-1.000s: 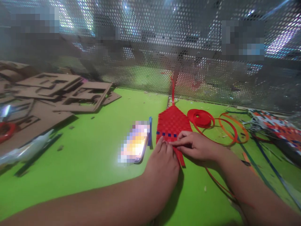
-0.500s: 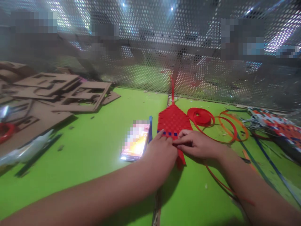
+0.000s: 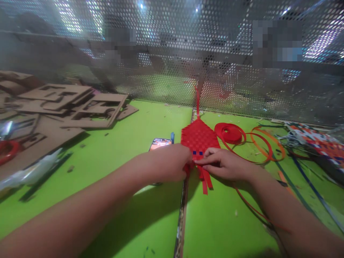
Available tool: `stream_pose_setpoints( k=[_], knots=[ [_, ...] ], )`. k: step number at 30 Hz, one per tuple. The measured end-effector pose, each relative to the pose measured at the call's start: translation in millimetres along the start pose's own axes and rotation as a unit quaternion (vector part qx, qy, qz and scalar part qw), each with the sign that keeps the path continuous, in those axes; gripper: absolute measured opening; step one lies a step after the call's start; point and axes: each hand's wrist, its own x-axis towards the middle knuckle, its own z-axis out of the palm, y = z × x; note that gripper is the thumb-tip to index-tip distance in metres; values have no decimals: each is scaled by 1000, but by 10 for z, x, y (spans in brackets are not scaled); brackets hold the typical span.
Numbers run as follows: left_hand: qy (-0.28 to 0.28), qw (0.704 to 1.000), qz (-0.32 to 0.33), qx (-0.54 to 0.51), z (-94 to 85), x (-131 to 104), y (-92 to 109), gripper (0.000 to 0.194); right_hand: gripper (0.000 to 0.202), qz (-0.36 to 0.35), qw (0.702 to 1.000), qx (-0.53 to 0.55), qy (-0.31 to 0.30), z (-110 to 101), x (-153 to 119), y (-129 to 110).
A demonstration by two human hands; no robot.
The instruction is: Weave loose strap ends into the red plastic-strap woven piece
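Note:
A flat woven piece of red strips [image 3: 199,134] lies on the table, pointed at its far end, with blue squares in one row and loose red strip ends [image 3: 206,181] toward me. My left hand [image 3: 174,162] is closed at its near left edge, with a red strip showing by the fingertips; the grip itself is mostly hidden. From the right, my right hand [image 3: 225,163] presses its fingertips onto the weave just below the blue squares, thumb and fingers close together. A lit phone [image 3: 159,142] lies behind my left hand, partly covered.
Beyond the green table [image 3: 150,118] stands a perforated metal screen [image 3: 166,68]. Coiled red strip [image 3: 231,133] and orange strip [image 3: 276,143] lie to the right, near a multicoloured woven piece [image 3: 322,139]. Cut cardboard sheets [image 3: 94,107] and a plastic bag [image 3: 34,168] are at left.
My left hand has shifted left and slightly up, from lying across the weave to its left edge, now covering much of the phone. My right hand stays nearly in place.

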Motion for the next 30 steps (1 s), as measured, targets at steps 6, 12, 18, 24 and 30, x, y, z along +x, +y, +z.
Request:
stream_pose_setpoints(
  k=[6, 12, 18, 24, 30],
  knots=[
    [-15, 999, -1, 29, 110, 34, 109, 10, 35, 2, 1000, -8, 11, 25, -1, 22],
    [-20, 996, 0, 83, 163, 107, 180, 17, 33, 9, 1000, -14, 11, 16, -4, 15],
    [-43, 998, -43, -35, 86, 168, 103, 15, 32, 9, 1000, -6, 6, 8, -3, 2],
    [-95, 971, -87, -203, 20, 223, -110, 20, 36, 24, 1000, -7, 1, 5, -11, 3],
    [-86, 946, -98, -298, 33, 290, -279, 19, 35, 35, 999, 3, -9, -9, -20, -20]
  ],
)
